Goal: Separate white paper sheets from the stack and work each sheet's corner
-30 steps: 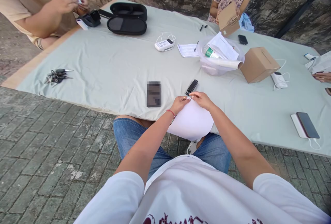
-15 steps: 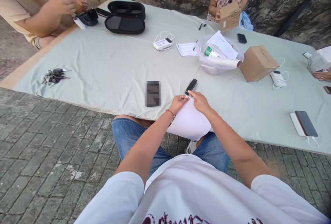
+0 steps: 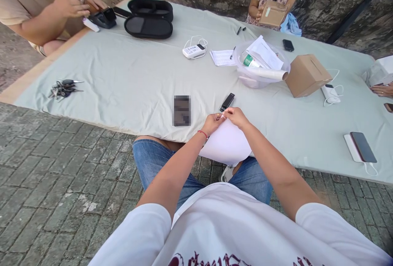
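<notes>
White paper [image 3: 227,143] hangs over the table's near edge, its lower end curving down above my lap. My left hand [image 3: 214,123] is closed on the paper's upper corner. Fingers pinched, my right hand [image 3: 236,117] meets the left one at that same top edge; the exact spot between the fingertips is too small to make out. Just beyond the fingers lies a black stapler [image 3: 227,102], apart from the paper or barely touching it. Left of my hands is a dark, blurred-out flat object [image 3: 182,110].
Keys [image 3: 65,89] lie at left, an open black case [image 3: 149,19] behind. A plastic tub [image 3: 260,78] with papers and a cardboard box [image 3: 308,76] stand at right. A phone on a white power bank [image 3: 360,147] sits near the right edge. Other people sit around the table.
My right hand has drawn back from beside the stapler and closed into a pinch against my left hand. The person across has tilted their cardboard box; the person at left has lowered a hand.
</notes>
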A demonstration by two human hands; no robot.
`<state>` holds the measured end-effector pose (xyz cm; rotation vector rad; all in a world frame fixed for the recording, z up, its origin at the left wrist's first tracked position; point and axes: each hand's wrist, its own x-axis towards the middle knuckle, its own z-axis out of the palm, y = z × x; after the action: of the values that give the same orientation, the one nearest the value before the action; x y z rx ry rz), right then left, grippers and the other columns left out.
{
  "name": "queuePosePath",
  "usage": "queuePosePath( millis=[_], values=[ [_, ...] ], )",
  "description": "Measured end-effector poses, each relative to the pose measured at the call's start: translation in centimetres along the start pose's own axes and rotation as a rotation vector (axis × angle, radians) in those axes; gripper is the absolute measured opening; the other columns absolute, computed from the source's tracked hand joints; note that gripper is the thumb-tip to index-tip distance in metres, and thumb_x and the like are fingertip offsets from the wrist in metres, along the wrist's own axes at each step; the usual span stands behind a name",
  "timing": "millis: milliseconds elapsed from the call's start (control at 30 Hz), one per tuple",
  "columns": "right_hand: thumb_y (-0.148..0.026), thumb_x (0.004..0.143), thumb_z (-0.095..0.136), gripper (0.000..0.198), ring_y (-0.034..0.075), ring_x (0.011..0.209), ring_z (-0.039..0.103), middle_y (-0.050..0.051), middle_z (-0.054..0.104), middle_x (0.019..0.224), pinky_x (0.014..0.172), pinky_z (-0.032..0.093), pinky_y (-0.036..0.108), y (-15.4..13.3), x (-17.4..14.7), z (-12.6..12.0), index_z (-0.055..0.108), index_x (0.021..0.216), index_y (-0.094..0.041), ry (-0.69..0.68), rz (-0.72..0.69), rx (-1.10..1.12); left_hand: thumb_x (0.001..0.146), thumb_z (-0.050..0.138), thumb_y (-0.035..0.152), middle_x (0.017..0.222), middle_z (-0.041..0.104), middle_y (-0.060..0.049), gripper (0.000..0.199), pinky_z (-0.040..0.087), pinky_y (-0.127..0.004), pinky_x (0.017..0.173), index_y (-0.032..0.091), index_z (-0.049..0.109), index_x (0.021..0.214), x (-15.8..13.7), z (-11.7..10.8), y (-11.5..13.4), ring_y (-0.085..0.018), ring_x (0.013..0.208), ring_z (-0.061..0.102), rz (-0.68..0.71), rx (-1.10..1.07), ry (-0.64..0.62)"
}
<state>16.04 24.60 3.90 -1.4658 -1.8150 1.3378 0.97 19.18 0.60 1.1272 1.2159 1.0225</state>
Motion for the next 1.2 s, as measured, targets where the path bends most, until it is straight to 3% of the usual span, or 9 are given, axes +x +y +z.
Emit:
queuePosePath(
  millis=[233, 367, 533, 700, 867, 1033, 1200],
  values=[
    [-0.032, 0.069, 0.064, 0.011, 0.014, 0.068, 0.050, -0.001, 0.061, 0.070, 0.065, 0.040, 0.027, 0.1, 0.8, 0.2, 0.064, 0.067, -0.021, -0.018, 0.085, 0.094, 0.075, 0.070, 0.051, 0.064, 0.055, 0.002, 0.037, 0.032, -0.024, 0.053, 0.015, 0.065, 0.078, 0.1, 0.0, -0.3, -0.009, 0.055, 0.042, -0.003, -0.086, 0.006],
    [-0.040, 0.075, 0.062, 0.019, 0.015, 0.071, 0.054, 0.000, 0.065, 0.076, 0.067, 0.042, 0.028, -0.1, 0.4, -0.5, 0.067, 0.075, -0.021, -0.034, 0.053, 0.047, 0.072, 0.072, 0.051, 0.068, 0.058, 0.001, 0.037, 0.037, -0.025, 0.057, 0.015, 0.065, 0.079, 0.2, -0.1, -0.2, -0.011, 0.060, 0.049, -0.037, -0.139, 0.021],
    [-0.041, 0.084, 0.055, 0.026, 0.019, 0.082, 0.060, 0.002, 0.071, 0.092, 0.072, 0.043, 0.030, 0.7, -2.1, -3.4, 0.072, 0.095, -0.024, -0.042, -0.030, -0.111, 0.066, 0.075, 0.050, 0.068, 0.058, 0.001, 0.038, 0.040, -0.025, 0.058, 0.016, 0.062, 0.077, 0.0, -0.1, 0.3, -0.012, 0.060, 0.051, -0.094, -0.241, 0.056],
    [-0.040, 0.083, 0.057, 0.025, 0.021, 0.080, 0.060, 0.002, 0.072, 0.088, 0.072, 0.042, 0.031, 3.2, -5.3, -7.3, 0.074, 0.088, -0.023, -0.051, -0.007, -0.238, 0.066, 0.077, 0.047, 0.064, 0.054, 0.002, 0.036, 0.037, -0.024, 0.055, 0.017, 0.058, 0.070, -0.3, -0.2, 0.7, -0.010, 0.057, 0.046, -0.080, -0.318, 0.105],
    [-0.051, 0.076, 0.065, 0.032, 0.018, 0.072, 0.056, 0.001, 0.068, 0.079, 0.067, 0.042, 0.030, 6.1, -7.1, -9.3, 0.072, 0.083, -0.021, -0.014, 0.129, 0.006, 0.065, 0.078, 0.046, 0.062, 0.049, 0.004, 0.039, 0.037, -0.024, 0.056, 0.018, 0.052, 0.066, -0.4, -0.4, 0.8, -0.009, 0.057, 0.045, -0.075, -0.333, 0.161],
    [-0.059, 0.069, 0.069, 0.041, 0.013, 0.060, 0.045, -0.001, 0.059, 0.068, 0.055, 0.035, 0.027, 7.6, -7.4, -8.5, 0.069, 0.081, -0.020, 0.047, 0.203, 0.219, 0.061, 0.080, 0.047, 0.063, 0.053, 0.003, 0.040, 0.040, -0.024, 0.057, 0.018, 0.056, 0.072, -0.4, -0.6, 0.9, -0.010, 0.059, 0.047, -0.123, -0.339, 0.187],
    [-0.057, 0.071, 0.069, 0.039, 0.010, 0.054, 0.035, -0.004, 0.045, 0.060, 0.049, 0.026, 0.025, 8.3, -7.4, -7.6, 0.066, 0.079, -0.019, 0.171, 0.195, 0.335, 0.060, 0.082, 0.044, 0.063, 0.054, 0.004, 0.038, 0.040, -0.023, 0.056, 0.018, 0.057, 0.072, -0.2, -0.5, 0.8, -0.010, 0.058, 0.049, -0.134, -0.337, 0.249]
  ],
)
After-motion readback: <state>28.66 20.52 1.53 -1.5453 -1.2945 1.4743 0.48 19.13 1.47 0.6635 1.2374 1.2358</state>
